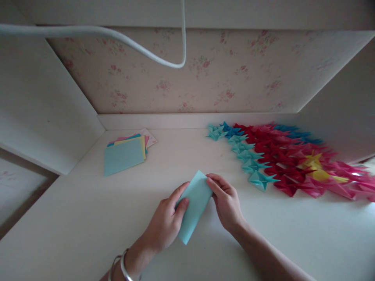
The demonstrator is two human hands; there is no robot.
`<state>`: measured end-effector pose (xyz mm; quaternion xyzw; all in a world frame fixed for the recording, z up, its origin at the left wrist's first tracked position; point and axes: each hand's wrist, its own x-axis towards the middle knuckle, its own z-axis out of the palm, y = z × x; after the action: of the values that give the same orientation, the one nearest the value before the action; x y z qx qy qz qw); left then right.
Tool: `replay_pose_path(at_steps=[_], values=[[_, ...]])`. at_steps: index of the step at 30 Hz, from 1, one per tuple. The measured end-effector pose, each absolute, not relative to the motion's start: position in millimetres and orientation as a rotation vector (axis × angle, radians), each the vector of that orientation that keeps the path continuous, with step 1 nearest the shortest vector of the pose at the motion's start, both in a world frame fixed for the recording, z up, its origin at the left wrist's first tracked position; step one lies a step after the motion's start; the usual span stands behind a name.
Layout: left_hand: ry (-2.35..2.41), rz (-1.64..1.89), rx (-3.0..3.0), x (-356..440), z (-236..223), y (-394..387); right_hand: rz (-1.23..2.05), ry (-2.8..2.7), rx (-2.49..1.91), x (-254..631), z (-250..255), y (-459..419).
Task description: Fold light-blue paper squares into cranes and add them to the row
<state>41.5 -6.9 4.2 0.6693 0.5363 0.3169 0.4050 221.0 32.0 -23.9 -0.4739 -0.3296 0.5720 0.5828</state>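
A light-blue sheet of paper, folded into a narrow rectangle, is held at a slant above the white desk. My left hand grips its left long edge, thumb on top and fingers underneath. At the upper right corner, my right hand pinches the paper between thumb and fingers. Two silver bangles circle my left wrist. To the right lie rows of folded paper cranes; the nearest light-blue crane sits beyond my right hand.
A stack of coloured paper lies at the back left, light blue on top. Red cranes, with pink, yellow and dark-blue ones, cover the right of the desk. A white cable hangs across the top, before flowered wallpaper.
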Motion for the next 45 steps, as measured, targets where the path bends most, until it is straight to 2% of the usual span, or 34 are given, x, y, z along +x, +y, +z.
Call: replay_pose_path(at_steps=[20,29,36,41,45], values=[[1.351,0.888,1.701,40,-1,-8,1.267,-0.793,-1.094,218,-22,31],[1.212,0.748,1.734,40,6,-12,1.308,-0.879,-1.198,223,-22,30],[1.279,0.684,1.802,42,3,-11,1.254,-0.95,-1.263,222,-18,29],[1.235,0.753,1.849,43,-1,-13,1.277,-1.111,-1.246,220,-13,23],[1.308,0.864,1.793,42,-2,-13,1.326,-1.038,-1.13,217,-13,22]])
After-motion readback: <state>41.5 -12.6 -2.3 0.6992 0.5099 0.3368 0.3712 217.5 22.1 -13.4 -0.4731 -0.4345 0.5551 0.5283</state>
